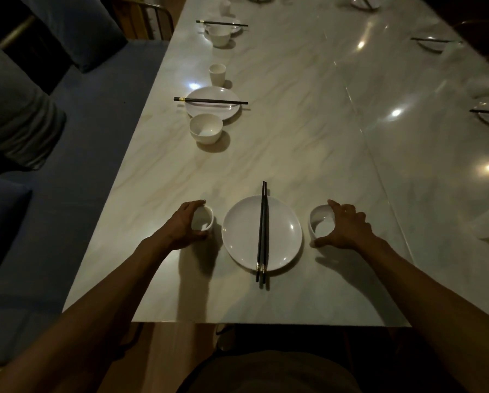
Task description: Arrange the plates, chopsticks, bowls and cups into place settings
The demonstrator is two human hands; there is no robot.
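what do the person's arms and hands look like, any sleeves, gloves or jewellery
Both forearms are bare as far as the frame shows, with no sleeves in view. The left hand and right hand wear no gloves. No watch or bracelet shows at either wrist. The light is too dim to rule out a ring.

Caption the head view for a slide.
Left hand grips a cup, right hand a bowl, flanking a plate crossed by chopsticks.
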